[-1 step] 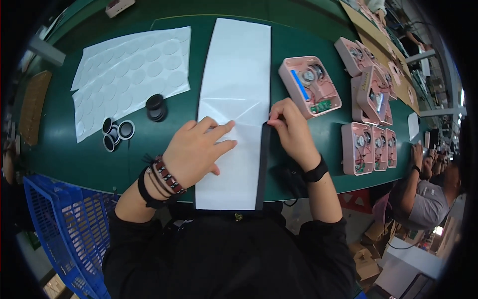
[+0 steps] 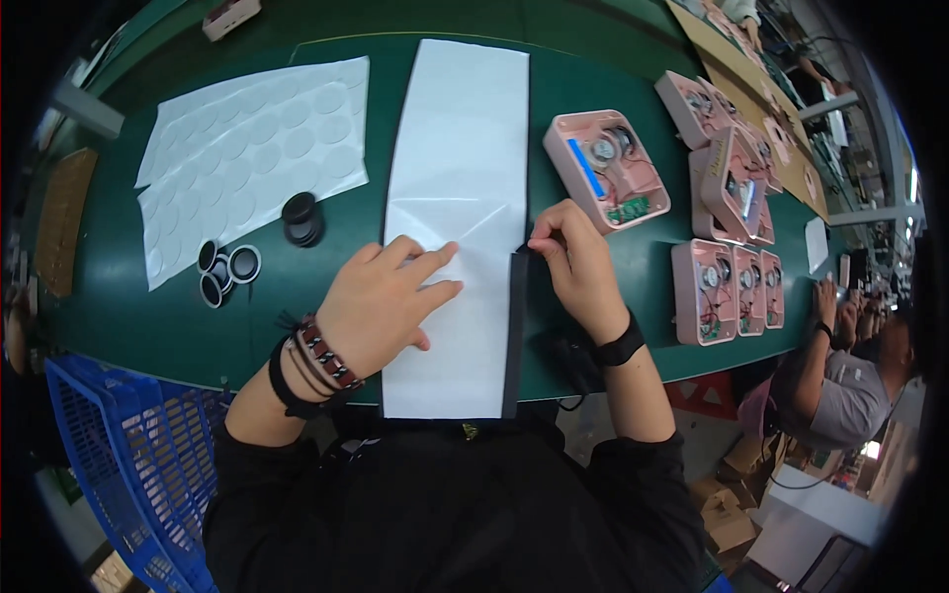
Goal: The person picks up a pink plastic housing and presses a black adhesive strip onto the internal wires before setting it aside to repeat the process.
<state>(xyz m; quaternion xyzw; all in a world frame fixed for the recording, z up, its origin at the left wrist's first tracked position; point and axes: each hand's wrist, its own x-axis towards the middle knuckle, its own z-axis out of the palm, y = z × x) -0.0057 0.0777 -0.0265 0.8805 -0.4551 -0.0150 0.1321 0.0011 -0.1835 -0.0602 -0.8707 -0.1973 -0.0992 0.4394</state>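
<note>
**Left hand (image 2: pixel 386 301) on a long white sheet (image 2: pixel 465 128), right hand (image 2: pixel 581 257) at its edge**

Seen from above, the white sheet lies lengthwise on a green bench (image 2: pixel 168 336), running from the person's body toward the far side. A crease crosses its middle. A black strip (image 2: pixel 513 341) shows along the lower part of its right edge. The left hand rests on the sheet, palm down, fingers spread. The right hand's thumb and forefinger are pressed together, pinching a small dark corner just beside the sheet's right edge.

To the left lie white sticker sheets (image 2: pixel 259 138) marked with rows of circles. Near them are a small stack of black discs (image 2: pixel 302 222) and a cluster of black discs with white rims (image 2: pixel 243 264).

To the right, near the right hand, sits an open pink case (image 2: pixel 647 183) holding wires, a round metal part, a blue block (image 2: pixel 587 169) and a green circuit board (image 2: pixel 630 211). More pink cases (image 2: pixel 705 306) stand beyond it. A blue plastic crate (image 2: pixel 148 450) is below the bench's left side; a person in a grey shirt (image 2: pixel 855 395) is at far right.
</note>
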